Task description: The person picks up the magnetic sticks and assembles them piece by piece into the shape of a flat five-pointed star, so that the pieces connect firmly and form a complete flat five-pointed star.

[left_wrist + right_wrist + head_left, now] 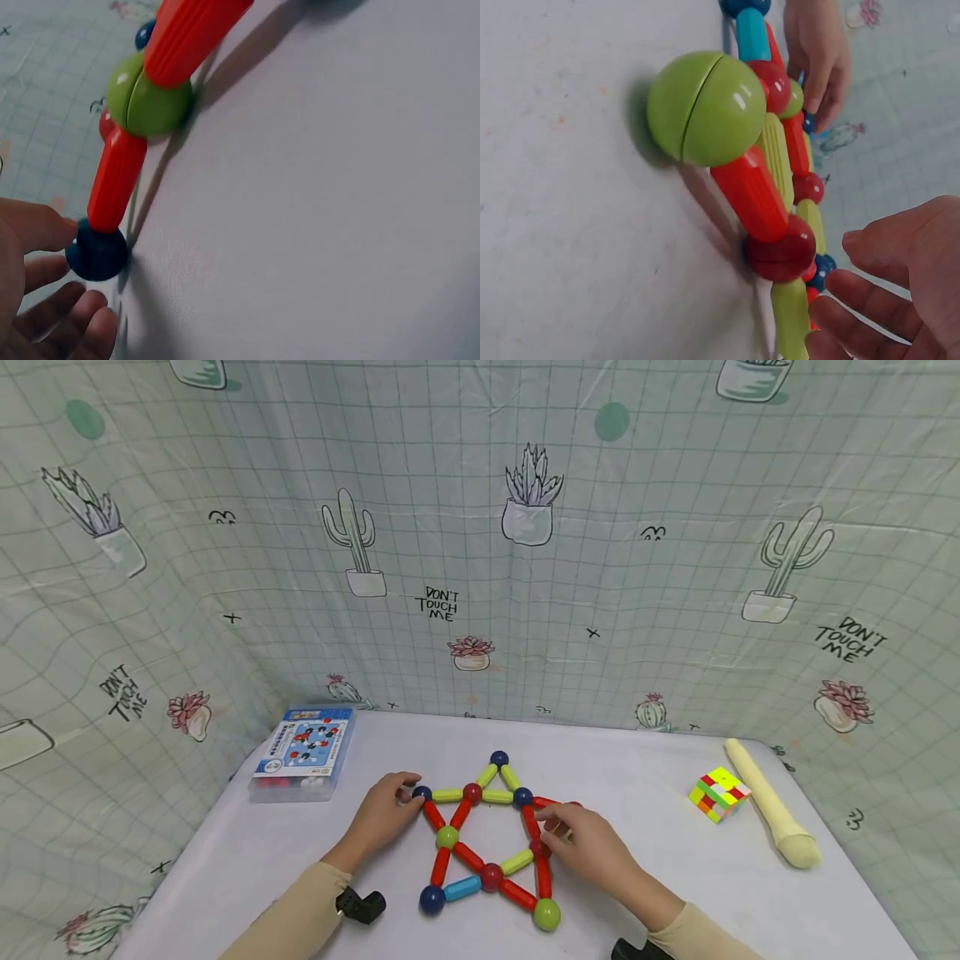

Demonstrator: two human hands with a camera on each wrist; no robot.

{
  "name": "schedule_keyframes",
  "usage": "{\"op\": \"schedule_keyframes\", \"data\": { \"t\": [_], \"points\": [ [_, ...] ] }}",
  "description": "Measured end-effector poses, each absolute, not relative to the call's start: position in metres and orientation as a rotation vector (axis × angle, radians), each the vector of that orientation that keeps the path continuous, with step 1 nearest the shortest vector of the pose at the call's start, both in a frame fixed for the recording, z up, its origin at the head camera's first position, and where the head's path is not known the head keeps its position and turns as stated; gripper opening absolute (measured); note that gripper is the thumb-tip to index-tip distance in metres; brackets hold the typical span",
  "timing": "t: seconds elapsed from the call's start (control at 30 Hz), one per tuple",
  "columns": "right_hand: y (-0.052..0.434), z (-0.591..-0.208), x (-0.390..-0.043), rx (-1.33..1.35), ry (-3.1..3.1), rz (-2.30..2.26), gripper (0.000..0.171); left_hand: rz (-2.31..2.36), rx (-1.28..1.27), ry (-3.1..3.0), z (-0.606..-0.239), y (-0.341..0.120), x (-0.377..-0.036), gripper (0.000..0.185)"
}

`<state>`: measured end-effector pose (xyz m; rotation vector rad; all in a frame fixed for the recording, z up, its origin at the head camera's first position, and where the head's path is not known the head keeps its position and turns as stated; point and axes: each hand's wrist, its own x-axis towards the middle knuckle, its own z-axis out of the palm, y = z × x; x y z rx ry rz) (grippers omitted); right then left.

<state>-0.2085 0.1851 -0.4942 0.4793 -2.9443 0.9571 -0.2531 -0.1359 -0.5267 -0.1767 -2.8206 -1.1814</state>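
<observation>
A flat frame of magnetic rods and balls lies on the white table, joined in triangles and larger loops. At its upper left corner my left hand (387, 810) pinches a blue ball (422, 793) between thumb and fingers; a red rod (118, 180) runs from that ball to a green ball (447, 837). My right hand (588, 843) is over the frame's right side, close to a dark red ball (781, 251). Its fingers are spread and relaxed, with nothing between them in the right wrist view. In the head view this hand partly covers the right-side rods.
A clear plastic case (303, 756) with a printed molecule picture stands at the back left. To the right are a puzzle cube (718, 794) and a pale yellow rolled tube (772, 806). A patterned cloth (450, 552) hangs behind the table.
</observation>
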Motion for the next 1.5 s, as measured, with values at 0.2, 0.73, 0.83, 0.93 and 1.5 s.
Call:
{"op": "schedule_keyframes", "data": {
  "t": [0.2,0.73,0.83,0.93,1.5],
  "points": [
    [0.192,-0.502,-0.205,0.428,-2.966,0.952,0.02,-1.107,-0.283,-2.862,-0.517,-0.125,-0.227,0.021],
    [0.186,-0.512,-0.201,0.364,-3.022,0.951,0.023,-1.194,-0.419,-2.927,-0.52,-0.109,-0.205,0.023],
    [0.185,-0.514,-0.201,0.368,-3.011,0.948,0.023,-1.205,-0.412,-2.922,-0.521,-0.107,-0.203,0.024],
    [0.184,-0.516,-0.201,0.366,-3.004,0.953,0.023,-1.228,-0.399,-2.915,-0.521,-0.105,-0.202,0.025],
    [0.173,-0.513,-0.199,0.344,-2.982,0.902,0.025,-1.124,-0.349,-2.932,-0.519,-0.094,-0.2,0.026]
  ]
}}
